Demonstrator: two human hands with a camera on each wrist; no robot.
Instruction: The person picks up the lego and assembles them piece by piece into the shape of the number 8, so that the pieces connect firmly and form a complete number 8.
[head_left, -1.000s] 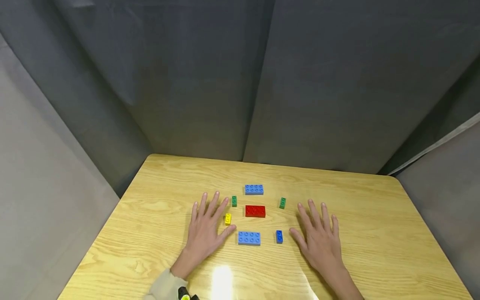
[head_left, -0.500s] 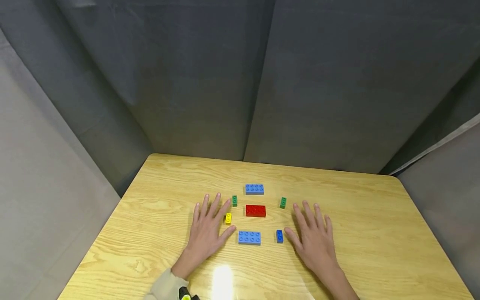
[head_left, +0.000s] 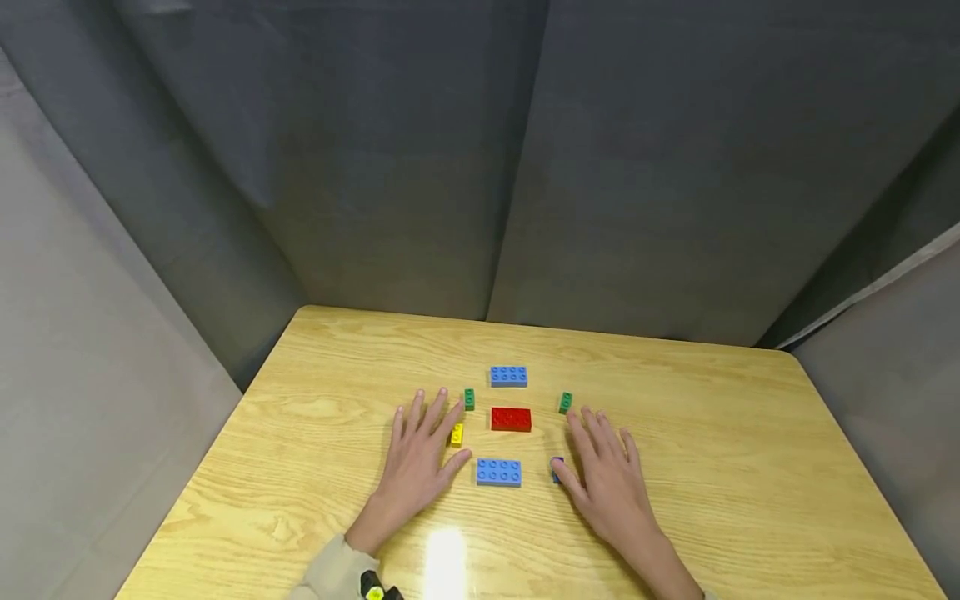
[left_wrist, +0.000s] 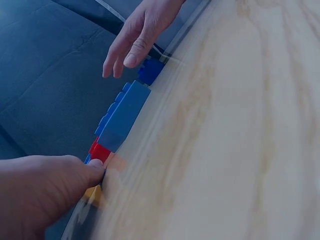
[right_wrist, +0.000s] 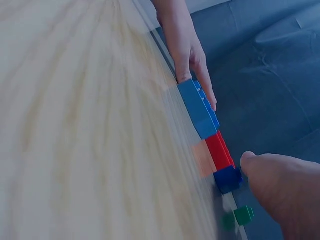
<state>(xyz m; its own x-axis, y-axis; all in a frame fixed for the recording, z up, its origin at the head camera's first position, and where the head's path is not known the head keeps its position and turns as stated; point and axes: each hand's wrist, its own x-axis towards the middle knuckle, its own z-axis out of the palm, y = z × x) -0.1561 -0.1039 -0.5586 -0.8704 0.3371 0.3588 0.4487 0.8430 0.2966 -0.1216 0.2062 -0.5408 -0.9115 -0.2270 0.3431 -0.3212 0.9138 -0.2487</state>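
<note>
My left hand (head_left: 412, 467) lies with fingers spread beside a small yellow brick (head_left: 457, 436) and a small green brick (head_left: 469, 400). Its thumb points toward a light blue eight-stud brick (head_left: 498, 473). Over the small dark blue brick (right_wrist: 227, 180) my right hand (head_left: 611, 492) hovers, fingers extended and holding nothing. Its thumb (right_wrist: 257, 165) hangs close above that brick and hides most of it in the head view. Just past the right index fingertip sits another small green brick (head_left: 566, 403). Between the hands is a red brick (head_left: 511, 419).
A second light blue brick (head_left: 509, 377) lies farther back on the wooden table (head_left: 360, 350). Dark grey curtains (head_left: 390, 167) hang behind the table's back edge, and lighter fabric (head_left: 82, 375) runs along the left side.
My right hand has moved left, from beside the dark blue brick to above it, its fingers closer together. The left hand has shifted slightly right. The bricks stay in place.
</note>
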